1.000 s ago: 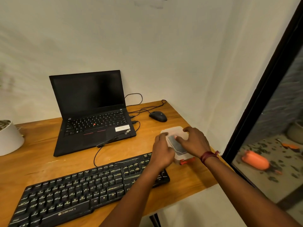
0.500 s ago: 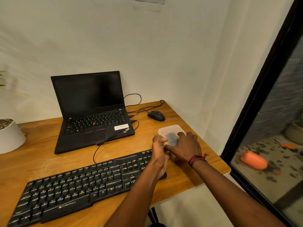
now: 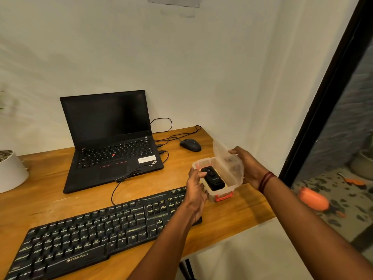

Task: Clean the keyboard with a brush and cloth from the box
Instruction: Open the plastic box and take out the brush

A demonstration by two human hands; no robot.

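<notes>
A clear plastic box (image 3: 232, 185) with an orange latch stands open on the desk, right of the black keyboard (image 3: 96, 229). Inside it lies a black oblong case (image 3: 214, 179). My left hand (image 3: 195, 188) grips the box's left wall, thumb over the rim. My right hand (image 3: 249, 168) holds the clear lid (image 3: 227, 156), tilted up off the box toward the right. I see neither brush nor cloth; the case hides the box's floor.
An open black laptop (image 3: 113, 138) stands behind the keyboard, cables trailing to a black mouse (image 3: 190, 144) at the back right. A white plant pot (image 3: 11, 172) sits at the left edge. The desk's right edge (image 3: 262, 221) is just beyond the box.
The lid, shut under both hands earlier, has come off and now tilts up in my right hand. My left hand has shifted to the box's left wall. The black case is now exposed.
</notes>
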